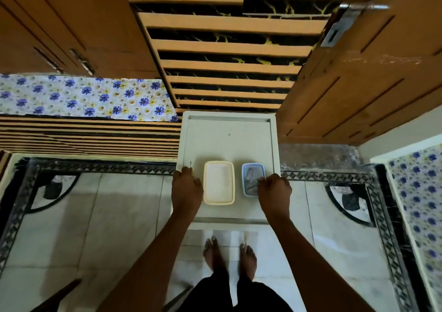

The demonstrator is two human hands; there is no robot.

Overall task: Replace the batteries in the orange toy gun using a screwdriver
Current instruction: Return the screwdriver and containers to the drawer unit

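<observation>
- On the white tray-like table [229, 141], at its near half, two lidded boxes sit side by side: a cream box [218, 183] on the left and a smaller blue box [253, 179] on the right.
- The left hand [187, 192] rests at the table's left edge, just left of the cream box, fingers curled around a thin screwdriver [191, 168]; only the slim metal tip shows, pointing to the far side, so its long axis runs near-to-far.
- The right hand [275, 189] is loosely fisted at the right edge, its fingertips touching the near right corner of the blue box; whether it actually grips the lid I cannot tell.
- The orange toy gun is not in plain sight. Dark shapes show through the blue box's clear lid, too blurred to name; the cream lid is opaque.
- Judging from this, the gun and batteries probably lie inside the boxes, so the next move depends on opening one. The right hand is nearer the blue box, the left nearer the cream one.
- The left hand is occupied by the tool, so lifting a lid likely falls to the right.
- The person stands barefoot on tiled floor [119, 216] at the near edge of the table.
</observation>
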